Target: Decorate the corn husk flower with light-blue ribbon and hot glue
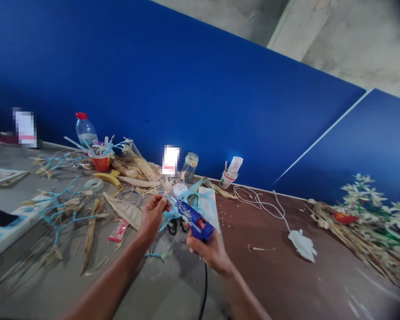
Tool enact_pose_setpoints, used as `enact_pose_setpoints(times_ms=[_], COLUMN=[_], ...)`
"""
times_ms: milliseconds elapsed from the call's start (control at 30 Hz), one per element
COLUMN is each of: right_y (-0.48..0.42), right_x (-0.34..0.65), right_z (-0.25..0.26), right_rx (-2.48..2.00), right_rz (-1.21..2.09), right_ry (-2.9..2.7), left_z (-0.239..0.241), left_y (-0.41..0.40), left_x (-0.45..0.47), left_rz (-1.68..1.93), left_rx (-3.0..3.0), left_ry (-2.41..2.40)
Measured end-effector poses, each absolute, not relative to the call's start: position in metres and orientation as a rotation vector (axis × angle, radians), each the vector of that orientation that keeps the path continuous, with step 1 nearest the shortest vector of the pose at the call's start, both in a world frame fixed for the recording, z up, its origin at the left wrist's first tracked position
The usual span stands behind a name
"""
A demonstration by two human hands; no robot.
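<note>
My left hand point(154, 213) pinches a small pale flower point(167, 187), which looks made of dried husk, upright between thumb and fingertips. Wrapped around a blue hot glue gun point(194, 221) is my right hand point(209, 250). The gun's nozzle points up and left, close to the flower's base; whether they touch I cannot tell. Behind the gun lies light blue ribbon point(205, 195), partly hidden by it. Black loop handles point(172, 227), apparently of scissors, show under the hands. Left of them are a dried husk point(125, 209) and a red-and-white packet point(118, 230).
Blue-stemmed husk flowers point(58, 218) spread at left beside a white power strip point(16, 222). A red cup point(101, 163), a bottle point(86, 131) and a glass jar point(190, 165) stand along the blue partition point(200, 98). A white cable point(263, 204) and bundled white flowers point(366, 200) lie right.
</note>
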State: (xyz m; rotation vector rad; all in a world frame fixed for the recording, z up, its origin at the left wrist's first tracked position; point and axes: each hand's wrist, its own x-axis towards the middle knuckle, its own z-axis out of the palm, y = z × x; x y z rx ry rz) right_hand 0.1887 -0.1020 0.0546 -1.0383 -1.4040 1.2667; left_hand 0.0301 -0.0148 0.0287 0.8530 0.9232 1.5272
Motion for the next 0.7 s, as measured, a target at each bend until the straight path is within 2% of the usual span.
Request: enact_pose_setpoints(times_ms=[233,433,700], right_y=[-0.072,-0.066,-0.062], right_x=[0.173,0.170,0.172], right_z=[0.036,0.015,0.020], right_rx=[-1.059,-1.128,-1.156], right_rz=[1.041,0.998,0.890], right_ry=[-1.500,-1.351,-1.410], left_z=[0.030,0.032,0.032], left_y=[-0.015,-0.017,-0.018], left_x=[0.026,0.029,0.033], left_rz=[1.563,1.547,1.531], left_rx=[0.953,1.014,1.048], left_ry=[0.966,1.014,1.037])
